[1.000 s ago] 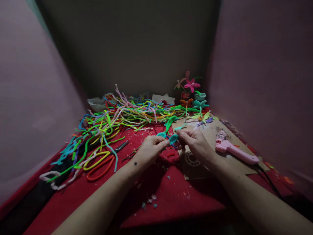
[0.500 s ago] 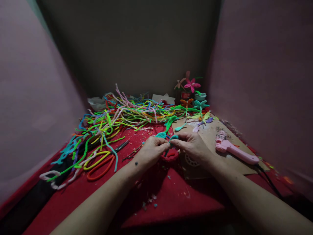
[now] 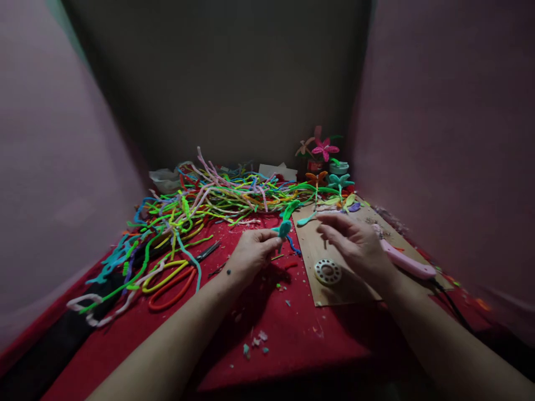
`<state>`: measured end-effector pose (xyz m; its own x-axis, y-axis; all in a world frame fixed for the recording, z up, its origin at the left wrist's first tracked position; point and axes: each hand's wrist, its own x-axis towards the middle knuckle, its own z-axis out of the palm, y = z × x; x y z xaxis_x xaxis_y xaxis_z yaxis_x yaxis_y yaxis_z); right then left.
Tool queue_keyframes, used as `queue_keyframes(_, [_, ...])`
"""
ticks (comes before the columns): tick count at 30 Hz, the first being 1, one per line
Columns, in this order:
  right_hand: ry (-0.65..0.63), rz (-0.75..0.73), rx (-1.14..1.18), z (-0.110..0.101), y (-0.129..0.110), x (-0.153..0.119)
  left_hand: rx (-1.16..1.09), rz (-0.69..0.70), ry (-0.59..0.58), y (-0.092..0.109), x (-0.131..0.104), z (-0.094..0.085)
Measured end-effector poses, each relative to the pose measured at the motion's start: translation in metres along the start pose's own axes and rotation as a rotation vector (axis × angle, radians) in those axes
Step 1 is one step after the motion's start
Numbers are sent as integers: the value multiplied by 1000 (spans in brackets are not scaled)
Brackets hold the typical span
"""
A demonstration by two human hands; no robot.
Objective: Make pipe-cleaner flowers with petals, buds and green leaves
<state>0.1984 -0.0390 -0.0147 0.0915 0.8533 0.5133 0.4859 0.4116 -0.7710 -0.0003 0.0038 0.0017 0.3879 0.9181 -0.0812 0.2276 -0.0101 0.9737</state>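
Note:
In my left hand [image 3: 256,248], thumb and fingers pinch a teal pipe-cleaner petal piece [image 3: 285,229] above the red cloth. My right hand [image 3: 355,239] is off to the right over the cardboard, its fingers apart and loosely curled, with nothing visible in them. Near its fingertips lies a single teal petal [image 3: 307,219] on the board's left edge. A white ring with holes [image 3: 327,272] rests on the board below that hand. Just behind my left hand are green pipe-cleaner leaves [image 3: 290,210].
A tangled heap of coloured pipe cleaners [image 3: 234,192] spreads across the back and left. Scissors [image 3: 179,275] with yellow and orange handles lie at left. A pink glue gun [image 3: 407,259] with a cord sits on the cardboard [image 3: 305,245]. Pipe-cleaner flowers [image 3: 325,149] stand behind.
My right hand has let go of the teal piece and moved right, its fingers opening. My left hand keeps the piece. The white ring is now in fuller view.

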Motion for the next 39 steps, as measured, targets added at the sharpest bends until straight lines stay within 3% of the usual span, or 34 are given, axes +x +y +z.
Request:
queue_keyframes(3, [86,-51,-450,-46,20,-18,-53,1,65,-2,3,-3])
queue_keyframes(7, [-42,-13,-979,-92,56,-47,-96,-7,67,-7,7,-4])
queue_keyframes(9, [-117,24,-1101,-99,67,-56,-114,-9,44,-10,8,-3])
queue_keyframes(14, [-95,96,-1113,-92,68,-56,-161,-27,17,-16,12,-3])
queue_keyframes(17, [-12,36,-1024,-87,65,-54,-185,-21,16,-16,13,-5])
queue_keyframes(20, [143,-21,-747,-82,55,-53,-203,-23,7,-15,12,-6])
queue_keyframes(23, [232,210,-207,-70,33,-47,-248,-41,21,-13,12,-7])
queue_keyframes(26, [162,321,341,-51,4,-30,-305,1,33,-12,13,-9])
queue_keyframes(28, [27,301,509,-35,-14,-14,-356,39,41,-12,14,-12])
queue_keyframes(32, [-79,247,640,-2,-31,18,-474,38,81,-14,17,-17])
queue_keyframes(36, [-96,240,645,21,-23,36,-550,52,96,-19,22,-20])
queue_keyframes(39, [-111,205,521,27,-13,33,-590,14,122,-21,24,-21])
